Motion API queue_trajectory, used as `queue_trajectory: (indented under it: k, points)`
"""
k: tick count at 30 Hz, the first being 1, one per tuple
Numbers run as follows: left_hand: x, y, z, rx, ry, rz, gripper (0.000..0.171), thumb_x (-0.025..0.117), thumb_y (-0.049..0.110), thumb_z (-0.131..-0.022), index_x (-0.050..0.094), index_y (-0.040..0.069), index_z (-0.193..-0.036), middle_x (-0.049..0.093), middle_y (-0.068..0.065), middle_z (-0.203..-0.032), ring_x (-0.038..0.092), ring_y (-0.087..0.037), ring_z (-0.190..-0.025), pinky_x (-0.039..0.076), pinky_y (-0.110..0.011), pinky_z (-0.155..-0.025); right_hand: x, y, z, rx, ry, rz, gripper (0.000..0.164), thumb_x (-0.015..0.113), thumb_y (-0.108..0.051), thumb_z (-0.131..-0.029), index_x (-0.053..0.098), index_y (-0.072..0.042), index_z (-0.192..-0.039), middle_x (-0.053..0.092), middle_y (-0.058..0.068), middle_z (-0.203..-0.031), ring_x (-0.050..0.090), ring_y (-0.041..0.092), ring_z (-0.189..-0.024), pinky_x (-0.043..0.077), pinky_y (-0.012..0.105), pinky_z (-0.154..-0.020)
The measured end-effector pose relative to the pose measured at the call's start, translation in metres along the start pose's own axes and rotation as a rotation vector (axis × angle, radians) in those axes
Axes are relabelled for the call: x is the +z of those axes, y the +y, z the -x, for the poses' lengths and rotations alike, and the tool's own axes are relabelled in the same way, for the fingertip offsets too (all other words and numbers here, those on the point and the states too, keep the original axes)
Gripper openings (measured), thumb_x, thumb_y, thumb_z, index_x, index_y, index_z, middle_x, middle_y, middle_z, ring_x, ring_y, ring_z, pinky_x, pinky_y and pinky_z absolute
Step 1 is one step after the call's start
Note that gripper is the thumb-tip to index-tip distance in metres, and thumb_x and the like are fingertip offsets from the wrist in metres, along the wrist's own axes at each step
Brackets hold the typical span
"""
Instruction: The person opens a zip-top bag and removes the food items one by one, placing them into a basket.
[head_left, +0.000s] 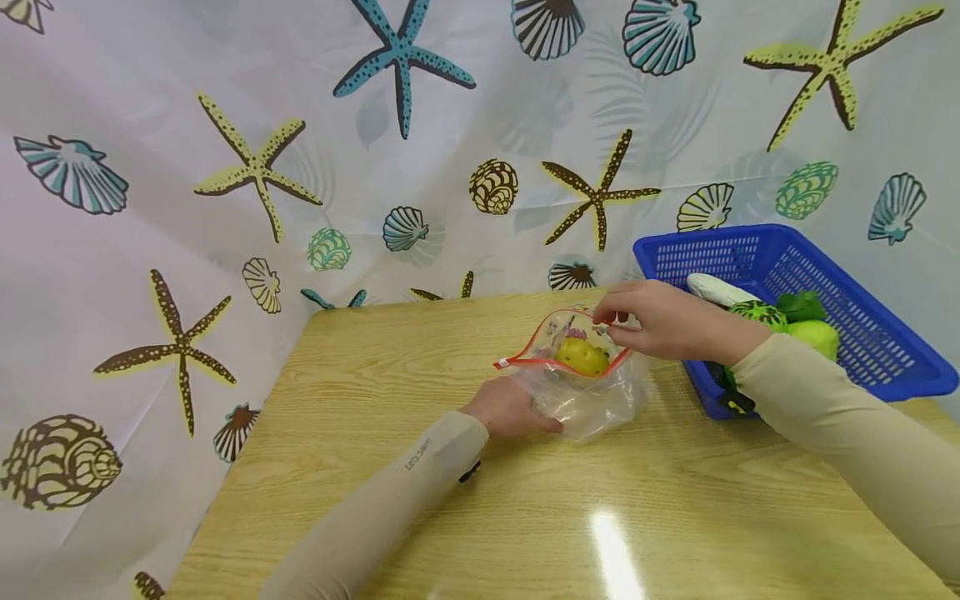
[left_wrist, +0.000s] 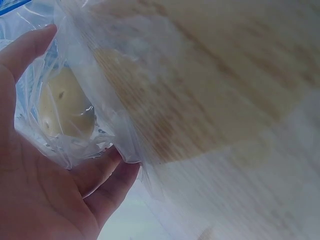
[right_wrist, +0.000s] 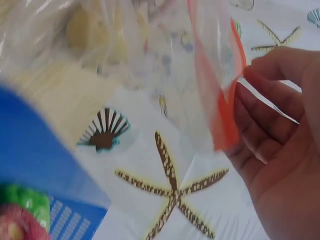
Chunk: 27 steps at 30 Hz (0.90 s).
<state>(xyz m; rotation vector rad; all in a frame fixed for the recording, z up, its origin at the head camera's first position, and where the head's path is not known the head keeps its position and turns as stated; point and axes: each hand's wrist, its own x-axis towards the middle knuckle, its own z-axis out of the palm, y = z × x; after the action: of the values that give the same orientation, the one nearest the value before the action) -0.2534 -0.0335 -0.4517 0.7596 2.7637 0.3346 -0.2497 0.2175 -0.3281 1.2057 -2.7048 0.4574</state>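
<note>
A clear zip bag (head_left: 600, 410) with a red-orange closure strip (right_wrist: 226, 122) stands with its mouth parted above the wooden table. Inside it lies a yellow potato (head_left: 582, 357), seen through the plastic as a pale oval potato (left_wrist: 66, 104) in the left wrist view. My left hand (head_left: 510, 407) holds the bag's lower left side, thumb and fingers curled about the plastic around the potato. At the bag's far right rim, my right hand (head_left: 663, 318) pinches the strip between thumb and forefinger; the right wrist view shows this right hand (right_wrist: 282, 117) close up.
A blue perforated basket (head_left: 888, 350) stands right of the bag, under my right forearm. It holds a white elongated vegetable (head_left: 718, 290), a yellow-green fruit (head_left: 816, 337) and other green produce. Behind the wooden table (head_left: 375, 367) hangs a sheet (head_left: 450, 158) printed with starfish and shells.
</note>
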Motion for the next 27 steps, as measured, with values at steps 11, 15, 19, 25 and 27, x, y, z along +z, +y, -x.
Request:
queue_trajectory:
  k: [11,15,19,25,27]
  points:
    - [0.001,0.000,0.001,-0.011,-0.014,0.006,0.087,0.066,0.070,-0.069,0.044,0.023,-0.139,0.050,0.006,-0.135,0.048,-0.014,-0.110,0.044,-0.039,-0.094,0.032,-0.017,-0.022,0.001,-0.179,0.048,0.024,0.068,-0.007,-0.082,0.070,-0.006,-0.105,0.069,0.007,-0.100,0.059,0.019,-0.085,0.055,0.039,-0.076]
    - [0.000,-0.001,0.002,-0.013,-0.019,0.026,0.085,0.067,0.069,-0.070,0.045,0.024,-0.138,0.052,0.006,-0.133,0.049,-0.013,-0.107,0.044,-0.038,-0.094,0.042,-0.018,-0.028,0.055,-0.261,0.120,0.035,0.071,-0.014,-0.081,0.067,-0.006,-0.115,0.068,0.009,-0.110,0.058,0.025,-0.094,0.052,0.046,-0.084]
    - [0.000,-0.001,0.003,-0.003,-0.009,0.037,0.083,0.068,0.066,-0.070,0.045,0.024,-0.138,0.053,0.006,-0.132,0.050,-0.013,-0.106,0.045,-0.039,-0.093,0.047,-0.018,-0.032,0.112,-0.305,0.161,0.045,0.073,-0.019,-0.080,0.063,-0.012,-0.123,0.065,0.008,-0.114,0.055,0.025,-0.096,0.052,0.048,-0.083]
    - [-0.001,-0.002,0.004,0.007,0.020,0.063,0.083,0.071,0.064,-0.068,0.046,0.025,-0.137,0.056,0.007,-0.127,0.052,-0.014,-0.103,0.046,-0.039,-0.092,0.051,-0.018,-0.038,0.150,-0.341,0.148,0.044,0.073,-0.017,-0.080,0.062,-0.009,-0.122,0.067,0.008,-0.108,0.057,0.023,-0.091,0.051,0.045,-0.085]
    - [-0.001,-0.002,0.004,0.016,0.024,0.062,0.083,0.071,0.064,-0.069,0.046,0.025,-0.137,0.056,0.007,-0.127,0.052,-0.014,-0.103,0.046,-0.039,-0.092,0.053,-0.017,-0.040,0.149,-0.363,0.146,0.042,0.073,-0.017,-0.082,0.060,-0.007,-0.121,0.066,0.009,-0.108,0.057,0.023,-0.092,0.049,0.045,-0.090]
